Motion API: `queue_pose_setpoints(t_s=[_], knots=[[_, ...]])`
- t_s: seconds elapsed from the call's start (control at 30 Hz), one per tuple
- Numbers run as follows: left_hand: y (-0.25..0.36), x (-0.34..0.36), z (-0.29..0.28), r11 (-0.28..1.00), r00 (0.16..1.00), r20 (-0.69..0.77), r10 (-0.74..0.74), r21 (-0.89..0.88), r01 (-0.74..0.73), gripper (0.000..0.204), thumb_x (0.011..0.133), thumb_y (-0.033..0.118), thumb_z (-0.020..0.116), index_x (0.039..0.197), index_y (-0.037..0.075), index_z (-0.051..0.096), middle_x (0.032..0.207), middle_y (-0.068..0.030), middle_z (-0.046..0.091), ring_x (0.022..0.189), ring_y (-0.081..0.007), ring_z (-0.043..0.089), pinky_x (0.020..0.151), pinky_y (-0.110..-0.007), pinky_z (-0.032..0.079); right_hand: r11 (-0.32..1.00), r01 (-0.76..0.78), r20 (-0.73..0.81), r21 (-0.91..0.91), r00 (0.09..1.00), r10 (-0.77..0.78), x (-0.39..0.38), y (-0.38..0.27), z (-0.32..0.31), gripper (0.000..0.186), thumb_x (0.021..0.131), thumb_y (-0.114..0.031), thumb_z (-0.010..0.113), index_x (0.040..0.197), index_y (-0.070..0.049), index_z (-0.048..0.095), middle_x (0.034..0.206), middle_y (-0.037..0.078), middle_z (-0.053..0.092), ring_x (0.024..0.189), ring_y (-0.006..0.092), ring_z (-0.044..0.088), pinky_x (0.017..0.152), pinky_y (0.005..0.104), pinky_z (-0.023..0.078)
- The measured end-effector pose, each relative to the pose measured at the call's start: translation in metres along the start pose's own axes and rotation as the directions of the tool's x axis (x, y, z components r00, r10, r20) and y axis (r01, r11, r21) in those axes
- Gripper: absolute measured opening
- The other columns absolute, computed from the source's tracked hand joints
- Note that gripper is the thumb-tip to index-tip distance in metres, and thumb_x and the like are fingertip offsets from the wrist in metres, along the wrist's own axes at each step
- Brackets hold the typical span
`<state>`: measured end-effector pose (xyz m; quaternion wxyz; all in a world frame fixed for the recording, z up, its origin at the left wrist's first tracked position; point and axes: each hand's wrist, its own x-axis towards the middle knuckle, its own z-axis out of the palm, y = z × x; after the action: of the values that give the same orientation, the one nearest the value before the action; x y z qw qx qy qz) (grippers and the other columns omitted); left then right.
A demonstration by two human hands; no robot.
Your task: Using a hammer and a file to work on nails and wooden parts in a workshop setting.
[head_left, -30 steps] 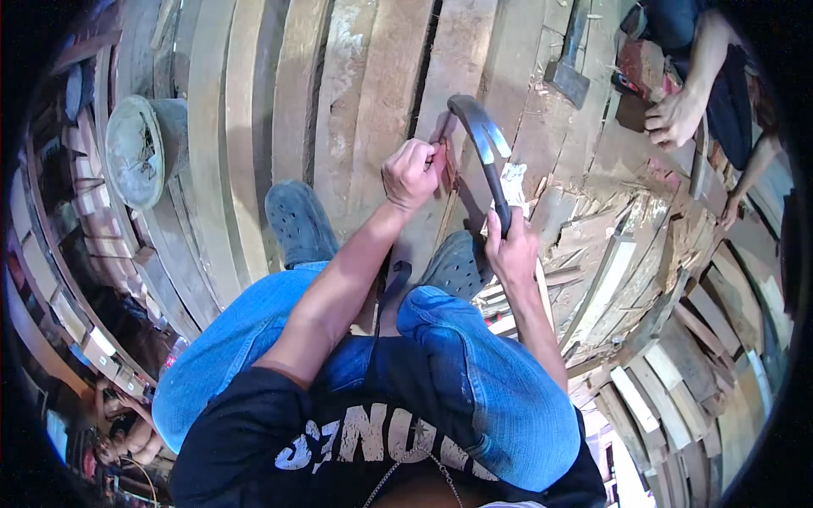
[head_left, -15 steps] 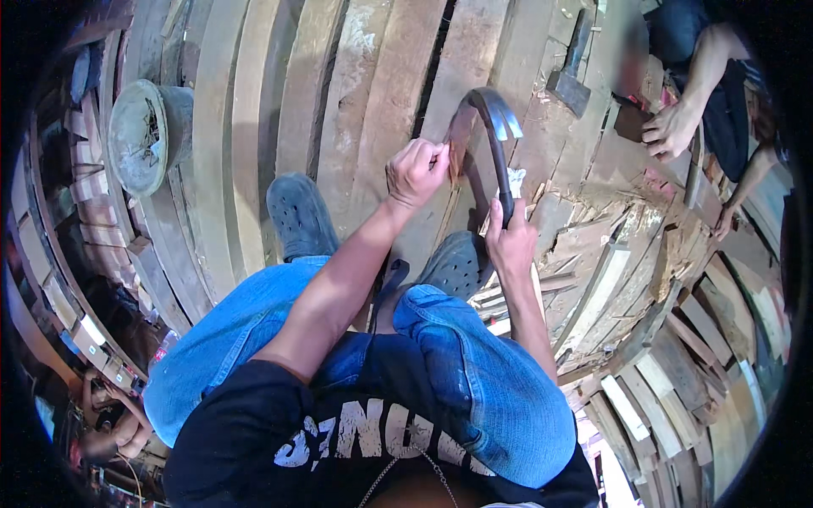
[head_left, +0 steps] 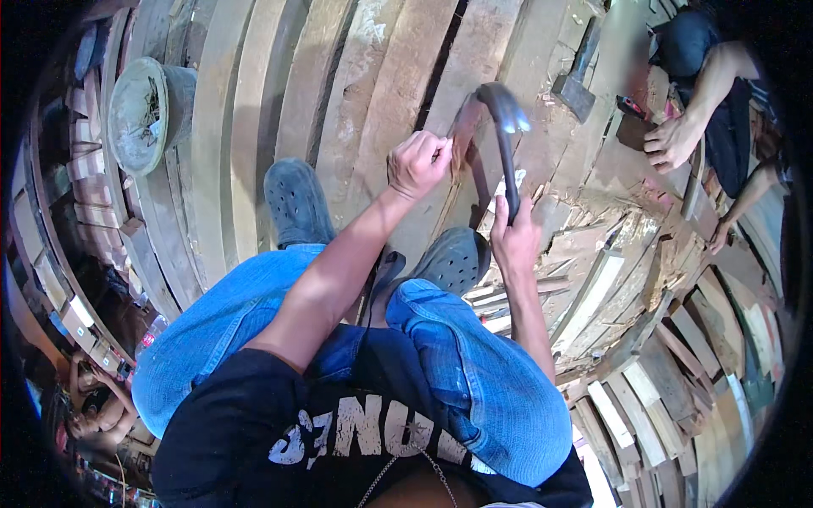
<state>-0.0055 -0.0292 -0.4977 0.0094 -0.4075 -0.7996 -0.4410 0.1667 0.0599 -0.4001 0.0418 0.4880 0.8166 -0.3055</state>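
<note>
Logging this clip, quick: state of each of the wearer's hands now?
Left hand: closed; whether it grips anything cannot be told.
Right hand: closed, holding the curved claw tool.

Claw-headed tool (head_left: 506, 151) gripped by the right hand (head_left: 517, 233) above wooden planks (head_left: 406, 80).
Left hand (head_left: 419, 166) curled near the tool's head; block-headed hammer (head_left: 574, 96) laid at upper right, bucket (head_left: 180, 103) set at upper left.

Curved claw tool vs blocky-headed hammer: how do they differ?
Pose: the claw tool is gripped in the right hand; the hammer lies on the boards, unheld.
Shape: the claw tool bends over into a forked tip; the hammer has a blocky head set across its handle.
Shared: both look dark and have a long shaft or handle.
</note>
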Motion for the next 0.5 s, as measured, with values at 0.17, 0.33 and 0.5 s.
queue_pose_setpoints(t_s=[0.17, 0.33, 0.5], knots=[[-0.0004, 0.0009, -0.0027, 0.999, 0.999, -0.005, 0.041, 0.002, -0.041, 0.018, 0.077, 0.004, 0.072, 0.076, 0.006, 0.054, 0.067, -0.0087, 0.057, 0.056, -0.0237, 0.058, 0.048, -0.034, 0.044, 0.999, 0.025, 0.033, 0.031, 0.999, -0.026, -0.0055, -0.0021, -0.0003, 0.03, 0.093, -0.033, 0.059, 0.089, -0.004, 0.05, 0.06, 0.021, 0.06, 0.054, 0.0405, 0.061, 0.048, 0.048, 0.045], [0.001, 0.0001, -0.0026, 1.0, 1.0, 0.015, -0.022, -0.019, 0.023, 0.014, 0.078, 0.003, 0.071, 0.08, 0.005, 0.057, 0.068, -0.0077, 0.057, 0.055, -0.0227, 0.057, 0.049, -0.034, 0.045, 0.997, 0.071, 0.006, -0.025, 0.997, -0.071, 0.0013, -0.001, 0.0066, 0.031, 0.093, -0.033, 0.058, 0.091, -0.004, 0.051, 0.061, 0.022, 0.06, 0.055, 0.0414, 0.061, 0.048, 0.0489, 0.045], [0.0005, -0.0033, -0.002, 0.999, 0.999, 0.013, -0.04, 0.032, 0.04, 0.012, 0.079, 0.003, 0.07, 0.086, 0.006, 0.06, 0.068, -0.0065, 0.057, 0.052, -0.0208, 0.055, 0.048, -0.034, 0.044, 0.999, 0.05, 0.007, 0.004, 0.999, -0.05, 0.002, -0.0012, 0.0041, 0.032, 0.094, -0.035, 0.057, 0.092, -0.003, 0.051, 0.06, 0.022, 0.06, 0.055, 0.0421, 0.061, 0.048, 0.0491, 0.045]])
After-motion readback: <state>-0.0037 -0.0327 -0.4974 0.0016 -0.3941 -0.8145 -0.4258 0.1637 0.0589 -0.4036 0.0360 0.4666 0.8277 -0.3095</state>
